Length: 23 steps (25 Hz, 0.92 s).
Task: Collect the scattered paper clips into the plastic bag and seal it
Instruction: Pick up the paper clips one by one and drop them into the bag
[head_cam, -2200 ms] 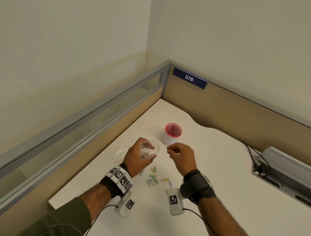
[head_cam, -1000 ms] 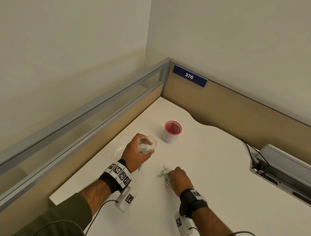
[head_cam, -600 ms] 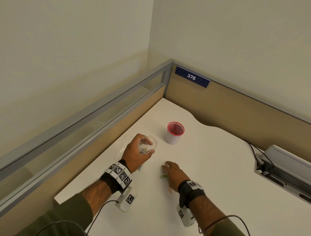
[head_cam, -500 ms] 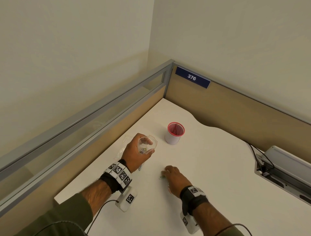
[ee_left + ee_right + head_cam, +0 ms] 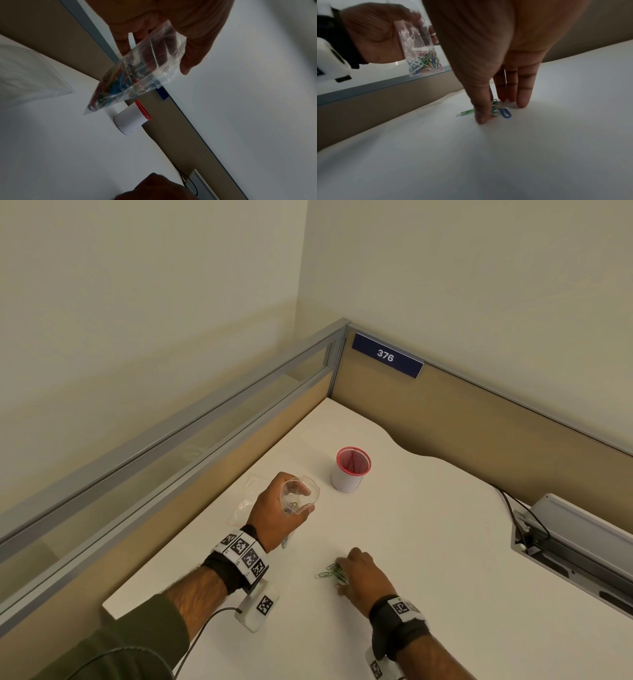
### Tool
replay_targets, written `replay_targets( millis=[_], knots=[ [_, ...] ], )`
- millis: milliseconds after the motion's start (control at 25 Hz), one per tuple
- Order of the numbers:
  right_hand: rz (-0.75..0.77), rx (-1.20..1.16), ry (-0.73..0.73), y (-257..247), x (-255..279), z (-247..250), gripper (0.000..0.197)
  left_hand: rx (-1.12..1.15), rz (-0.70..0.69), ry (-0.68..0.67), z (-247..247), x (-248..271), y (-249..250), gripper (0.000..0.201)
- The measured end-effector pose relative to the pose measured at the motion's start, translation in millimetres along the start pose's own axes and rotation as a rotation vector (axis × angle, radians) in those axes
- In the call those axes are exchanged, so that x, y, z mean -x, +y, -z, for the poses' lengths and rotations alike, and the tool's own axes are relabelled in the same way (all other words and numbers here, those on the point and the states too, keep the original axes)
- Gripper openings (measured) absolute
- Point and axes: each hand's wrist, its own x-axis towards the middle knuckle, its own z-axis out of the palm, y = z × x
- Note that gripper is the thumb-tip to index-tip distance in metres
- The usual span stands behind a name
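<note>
My left hand (image 5: 306,498) grips a small clear plastic bag (image 5: 313,486) above the white desk, its mouth held open upward. Several coloured paper clips (image 5: 113,83) lie bunched in the bag's bottom (image 5: 426,63). My right hand (image 5: 340,575) is down on the desk nearer to me, fingers straight. Its thumb (image 5: 481,117) and fingertips (image 5: 521,104) touch the desk on either side of a small pile of loose clips (image 5: 505,113), mostly green with one blue. A few green clips (image 5: 323,574) stick out to the left of the hand.
A white cup with a red rim (image 5: 347,474) stands behind the bag. More flat clear bags (image 5: 246,501) lie by the left partition (image 5: 171,446). A grey cable box (image 5: 565,542) is set into the desk at the right.
My right hand came down from the bag's mouth onto the loose clips and drew them into a tighter pile toward me. The left hand has kept the bag in place.
</note>
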Motion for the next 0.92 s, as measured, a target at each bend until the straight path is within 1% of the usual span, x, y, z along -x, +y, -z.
replay_targets(
  millis=[80,160,240,360,480,600,720,800,920],
  knots=[
    [-0.003,0.023,0.051,-7.0,-7.5,-3.3,0.029,0.001,-0.008,0.002,0.1,-0.9,0.0,0.039],
    [-0.013,0.047,0.075,-12.6,-13.8,-3.4,0.018,-0.009,-0.006,0.008,1.6,-2.0,-0.2,0.039],
    [-0.015,0.078,0.089,-16.2,-20.5,-2.5,0.015,-0.021,-0.005,0.011,3.4,-2.7,0.2,0.039],
    [-0.046,0.066,0.099,-15.8,-29.8,3.0,0.015,-0.027,-0.004,0.016,4.1,-2.7,1.3,0.040],
    [-0.136,-0.054,0.118,-5.3,-35.3,11.7,0.014,-0.009,0.003,0.014,4.7,-3.1,1.0,0.039],
    [-0.238,-0.178,0.130,7.5,-34.0,19.8,0.008,0.000,0.005,0.013,5.1,-4.1,-1.8,0.039],
    [-0.296,-0.289,0.179,15.8,-25.3,28.8,0.024,-0.008,0.000,0.008,1.2,-3.9,-2.7,0.039],
    [-0.304,-0.422,0.234,11.7,-16.4,44.2,0.028,-0.010,0.003,0.001,-1.3,-3.8,-2.9,0.039],
    [-0.220,-0.652,0.403,-12.6,-4.1,85.9,0.016,-0.024,0.003,-0.017,-4.8,-4.8,-3.9,0.039]
  ],
)
